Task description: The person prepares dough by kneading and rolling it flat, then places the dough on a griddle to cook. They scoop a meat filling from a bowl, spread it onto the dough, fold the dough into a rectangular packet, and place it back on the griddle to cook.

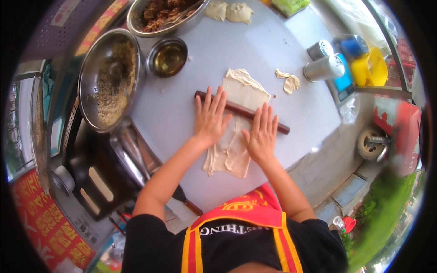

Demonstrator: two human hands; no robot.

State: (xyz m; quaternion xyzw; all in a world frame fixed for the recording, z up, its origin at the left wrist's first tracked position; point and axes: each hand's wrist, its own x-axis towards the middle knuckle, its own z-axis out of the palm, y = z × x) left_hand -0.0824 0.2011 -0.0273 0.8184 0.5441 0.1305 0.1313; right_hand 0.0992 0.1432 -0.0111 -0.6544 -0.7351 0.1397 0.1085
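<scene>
A dark red-brown wooden rolling pin (240,111) lies slantwise across a long flat sheet of dough (244,90) on the grey worktop. My left hand (210,116) rests flat over the pin's left part, fingers stretched out and not wrapped round it. Over its right part lies my right hand (262,136), palm down, fingers straight. Beyond the pin the dough has a wrinkled far edge; its near part, between my forearms, shows folds and ridges. A small twisted scrap of dough (291,83) sits to the right of the sheet.
At left stand a bowl of pale filling (116,82), a small bowl of oil (167,59) and a bowl of brown filling (167,13). Dough lumps (239,13) lie at the far edge. Metal shakers (322,68) stand right; a dark griddle (102,170) holds dough strips lower left.
</scene>
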